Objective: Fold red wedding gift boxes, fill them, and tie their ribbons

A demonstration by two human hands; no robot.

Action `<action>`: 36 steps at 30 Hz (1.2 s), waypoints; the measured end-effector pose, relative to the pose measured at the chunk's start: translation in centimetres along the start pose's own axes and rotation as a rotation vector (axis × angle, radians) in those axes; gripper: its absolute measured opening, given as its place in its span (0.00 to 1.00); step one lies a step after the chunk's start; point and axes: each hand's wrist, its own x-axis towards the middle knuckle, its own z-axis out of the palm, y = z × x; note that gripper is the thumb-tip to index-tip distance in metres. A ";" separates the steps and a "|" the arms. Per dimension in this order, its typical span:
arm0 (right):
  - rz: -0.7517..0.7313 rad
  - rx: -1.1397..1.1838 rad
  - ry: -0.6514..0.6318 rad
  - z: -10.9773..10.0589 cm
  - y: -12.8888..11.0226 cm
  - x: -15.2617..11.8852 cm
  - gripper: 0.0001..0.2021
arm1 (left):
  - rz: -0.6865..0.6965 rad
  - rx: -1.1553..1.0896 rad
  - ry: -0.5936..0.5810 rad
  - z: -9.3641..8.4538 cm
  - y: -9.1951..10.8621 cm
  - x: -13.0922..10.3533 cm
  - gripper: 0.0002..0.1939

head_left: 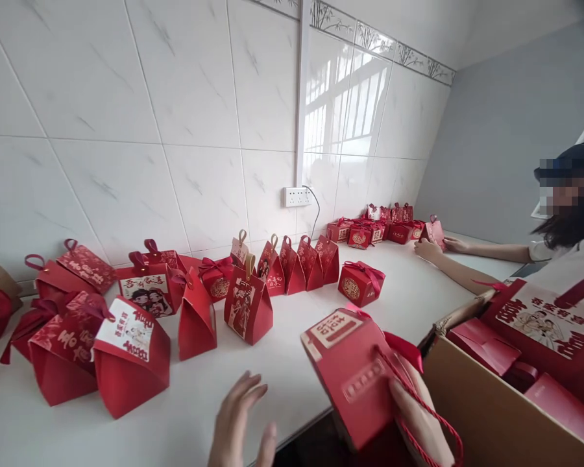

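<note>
My right hand (413,402) is closed on a red gift box (350,376) with a gold-and-white label, a red ribbon and a twisted red cord handle, held tilted above the table's front edge. To its left, my left hand (246,415) is raised with fingers apart, touching nothing. Beyond my hands, a dark red triangular box (248,305) with a loop on top and a small ribboned box (361,283) stand on the white table (189,402). Red boxes with character labels (131,357) are grouped at the left.
An open cardboard box (486,395) holding red packages is at the right. Behind it, a person's hands (431,250) touch a pink-red box near a far cluster of red boxes (370,230). A socket strip (298,196) is on the tiled wall.
</note>
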 end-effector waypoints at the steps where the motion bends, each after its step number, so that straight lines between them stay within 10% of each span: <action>1: -0.112 -0.115 0.008 0.6 0.0 1.3 0.28 | 0.043 0.080 0.030 -0.6 -1.2 0.2 0.14; 9: -0.561 -0.924 -0.014 5.8 1.4 4.6 0.26 | 0.113 0.293 0.090 -0.9 -4.5 0.2 0.14; 30: -0.481 -1.124 -0.195 11.9 1.5 10.3 0.29 | -0.093 0.313 -0.148 -3.0 -3.2 0.4 0.14; 36: -0.565 -0.928 0.028 11.8 4.4 10.1 0.42 | -0.036 0.325 -0.134 -2.9 -3.3 0.4 0.12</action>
